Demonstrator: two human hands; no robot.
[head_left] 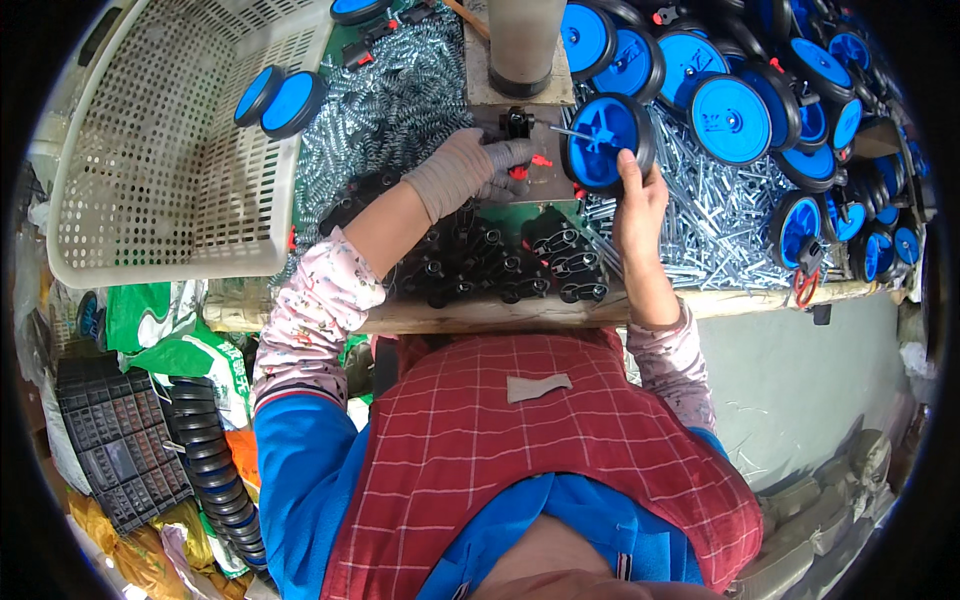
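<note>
Red apron [490,430] is noted lower centre. Upper centre: blue wheel [592,168] is gripped by right hand [640,205]; left hand's [455,175] grip cannot be told. Rod [570,132] is apparently being aligned with black fitting [516,124]; steady insertion is judged needed.

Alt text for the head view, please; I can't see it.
A bare right hand holds a blue, black-rimmed wheel with a thin metal rod at its hub; the gray-gloved left hand is near a small black part below a gray cylindrical post. Coiled silvery springs lie left, loose metal rods right.
</note>
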